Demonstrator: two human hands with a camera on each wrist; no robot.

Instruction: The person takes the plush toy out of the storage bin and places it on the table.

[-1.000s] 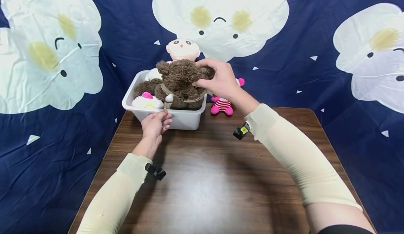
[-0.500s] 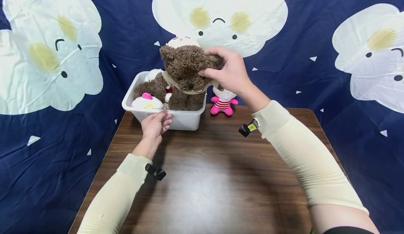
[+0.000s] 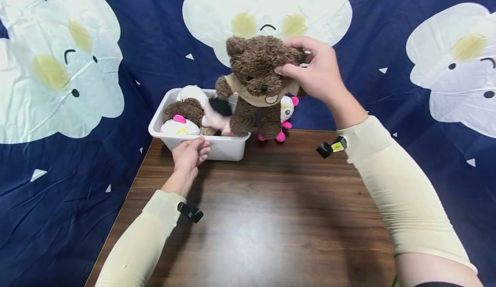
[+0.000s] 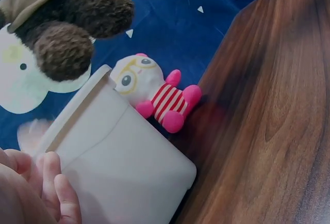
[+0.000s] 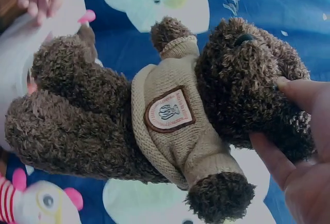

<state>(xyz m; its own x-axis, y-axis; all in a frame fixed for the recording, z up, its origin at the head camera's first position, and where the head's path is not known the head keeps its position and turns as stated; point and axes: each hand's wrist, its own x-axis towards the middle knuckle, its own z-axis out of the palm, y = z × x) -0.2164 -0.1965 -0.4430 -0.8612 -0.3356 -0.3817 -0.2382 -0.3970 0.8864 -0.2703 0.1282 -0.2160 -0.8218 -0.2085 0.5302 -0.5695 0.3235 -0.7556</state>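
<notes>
My right hand (image 3: 315, 69) pinches a brown teddy bear (image 3: 259, 67) by the side of its head, thumb on the face. The bear hangs upright in a beige knitted sweater with a badge (image 5: 170, 111), its feet about level with the right rim of a white plastic bin (image 3: 226, 149). My left hand (image 3: 189, 154) holds the bin's front rim, thumb tip at the top edge. Inside the bin are a second curly brown plush (image 3: 185, 111), a white plush with a pink bow (image 3: 180, 125), and a pale doll (image 3: 215, 117) with black hair, blurred.
A small white and pink doll (image 4: 167, 97) in red stripes sits on the wooden table (image 3: 248, 218), right beside the bin. Dark blue cloth (image 3: 155, 33) with white clouds hangs behind and at both sides.
My right hand has lifted the teddy bear up out of the bin and rightward. The pale doll behind it has tipped down into the bin. My left hand stays at the rim.
</notes>
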